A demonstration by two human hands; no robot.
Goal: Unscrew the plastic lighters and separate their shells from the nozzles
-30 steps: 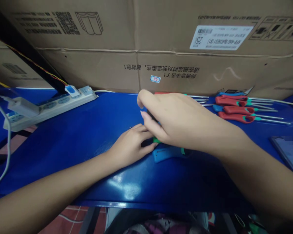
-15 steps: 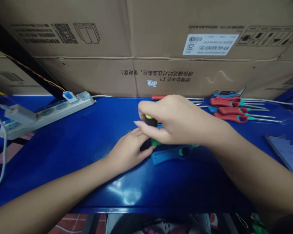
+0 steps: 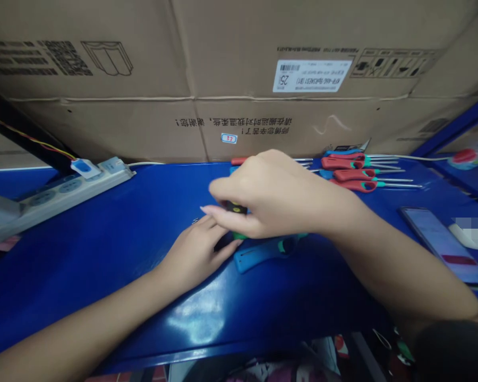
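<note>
My right hand (image 3: 258, 196) is closed round the upright dark handle of a screwdriver (image 3: 237, 208), with yellow at its top; its tip is hidden. Green shows low between the hands. My left hand (image 3: 199, 249) rests on the blue table beneath, thumb and fingers bent round the screwdriver's foot. What those fingers hold is hidden by my right hand. Close in front of both hands lies a blue long-necked gas lighter (image 3: 258, 255), its front end partly covered by my right hand and wrist.
Several red and blue long-necked lighters (image 3: 354, 174) lie at the back right. A phone (image 3: 442, 244) lies to the right. A white power strip (image 3: 69, 191) with plugs stands at left. Behind the blue table (image 3: 115, 254) rises a cardboard box (image 3: 143, 127).
The view has swung to the right, so things sit further left and more of the phone shows. My right hand has tilted over the screwdriver's top; my left hand stays beneath.
</note>
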